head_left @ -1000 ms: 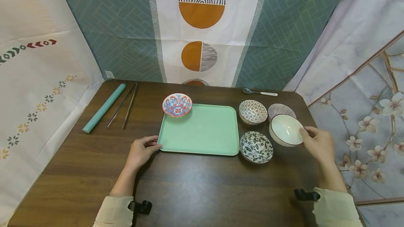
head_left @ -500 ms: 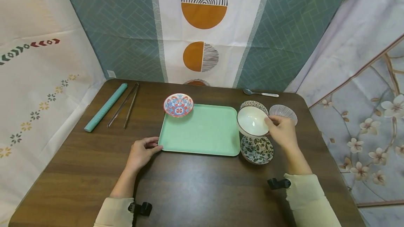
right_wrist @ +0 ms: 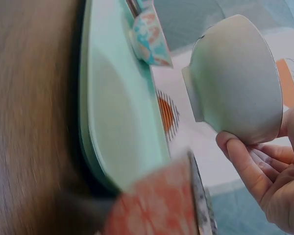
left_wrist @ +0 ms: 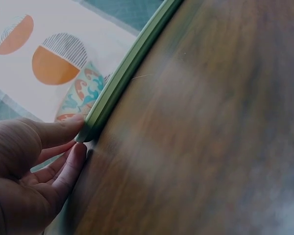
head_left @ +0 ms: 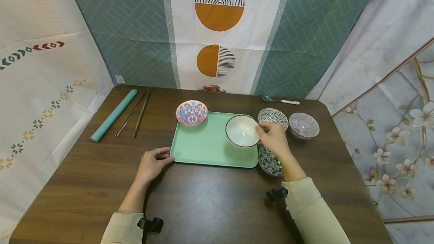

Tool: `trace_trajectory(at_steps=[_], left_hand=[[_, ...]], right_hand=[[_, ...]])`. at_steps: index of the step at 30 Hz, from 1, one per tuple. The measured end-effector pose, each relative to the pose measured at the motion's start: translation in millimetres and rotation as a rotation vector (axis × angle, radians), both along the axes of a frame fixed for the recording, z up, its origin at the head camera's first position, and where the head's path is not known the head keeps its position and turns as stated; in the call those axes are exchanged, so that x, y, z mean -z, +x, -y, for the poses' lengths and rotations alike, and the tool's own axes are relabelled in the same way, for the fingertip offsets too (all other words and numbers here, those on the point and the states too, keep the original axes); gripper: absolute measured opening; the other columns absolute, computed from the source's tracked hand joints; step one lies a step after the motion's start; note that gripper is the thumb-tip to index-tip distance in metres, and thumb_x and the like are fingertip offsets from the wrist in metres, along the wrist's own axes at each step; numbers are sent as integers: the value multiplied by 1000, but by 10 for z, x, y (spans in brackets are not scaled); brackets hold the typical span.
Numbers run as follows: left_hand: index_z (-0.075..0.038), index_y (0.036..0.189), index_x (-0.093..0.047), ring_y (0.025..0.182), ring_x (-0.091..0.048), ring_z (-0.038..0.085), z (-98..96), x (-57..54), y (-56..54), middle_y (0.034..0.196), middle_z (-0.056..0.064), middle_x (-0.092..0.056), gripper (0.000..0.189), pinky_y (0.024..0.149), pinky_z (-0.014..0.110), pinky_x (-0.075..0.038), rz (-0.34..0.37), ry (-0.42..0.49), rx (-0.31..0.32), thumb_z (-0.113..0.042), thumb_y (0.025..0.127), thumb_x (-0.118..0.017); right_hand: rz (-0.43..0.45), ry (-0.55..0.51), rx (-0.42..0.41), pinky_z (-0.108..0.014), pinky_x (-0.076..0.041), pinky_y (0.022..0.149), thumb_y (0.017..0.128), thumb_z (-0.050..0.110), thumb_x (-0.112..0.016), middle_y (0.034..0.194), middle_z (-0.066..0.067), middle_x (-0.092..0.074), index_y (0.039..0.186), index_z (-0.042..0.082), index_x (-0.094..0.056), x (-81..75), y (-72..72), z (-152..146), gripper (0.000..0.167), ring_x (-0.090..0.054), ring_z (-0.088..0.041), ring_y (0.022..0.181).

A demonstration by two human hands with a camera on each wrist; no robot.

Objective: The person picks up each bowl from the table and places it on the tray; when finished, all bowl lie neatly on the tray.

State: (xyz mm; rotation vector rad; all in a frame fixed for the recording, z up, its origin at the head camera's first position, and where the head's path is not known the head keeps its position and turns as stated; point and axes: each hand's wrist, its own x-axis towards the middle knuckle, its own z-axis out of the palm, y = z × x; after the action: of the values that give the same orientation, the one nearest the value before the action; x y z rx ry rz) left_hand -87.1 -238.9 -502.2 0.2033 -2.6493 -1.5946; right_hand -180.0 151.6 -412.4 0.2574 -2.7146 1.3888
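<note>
A white bowl [head_left: 242,131] with a dark rim hangs above the right half of the light green tray [head_left: 203,150]. My right hand [head_left: 274,137] pinches it at its right side; the right wrist view shows the bowl's plain outside [right_wrist: 240,78] and a gap between its foot and the tray. At the tray's near left corner, my left hand [head_left: 153,165] holds the edge between thumb and fingers, which the left wrist view shows close up on the green rim [left_wrist: 108,98]. A red and blue patterned bowl [head_left: 191,113] sits on the tray's far left corner.
Right of the tray stand a brown-patterned bowl [head_left: 272,116], a striped bowl [head_left: 304,125] and a leaf-patterned bowl [head_left: 269,162], partly hidden by my right arm. A spoon [head_left: 279,101] lies behind them. Tongs [head_left: 133,112] and a teal rod [head_left: 114,115] lie at the left.
My right hand has carried the white bowl leftward, from beside the striped bowl, past the other bowls, to over the tray. My left hand has stayed at the tray corner.
</note>
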Motion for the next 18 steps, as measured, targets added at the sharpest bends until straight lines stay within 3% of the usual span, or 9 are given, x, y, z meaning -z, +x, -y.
trace_trajectory(at_steps=[9,18], left_hand=[[5,120,-71,95,-70,28,3,11,3,97,15,-75,36,70,18,-51,2,0,-6,-9,88,-80],[5,120,-71,95,-70,28,-2,11,1,98,16,-74,36,70,18,-51,9,6,-11,-10,88,-80]], right_hand=[[35,-25,-84,-30,-57,53,97,8,-64,85,-21,-74,109,-8,-73,121,-29,379,22,-71,-21,58],[92,-76,-115,-30,-57,53,96,7,-66,87,-22,-74,101,-6,-76,308,-36,794,17,-72,-23,59]])
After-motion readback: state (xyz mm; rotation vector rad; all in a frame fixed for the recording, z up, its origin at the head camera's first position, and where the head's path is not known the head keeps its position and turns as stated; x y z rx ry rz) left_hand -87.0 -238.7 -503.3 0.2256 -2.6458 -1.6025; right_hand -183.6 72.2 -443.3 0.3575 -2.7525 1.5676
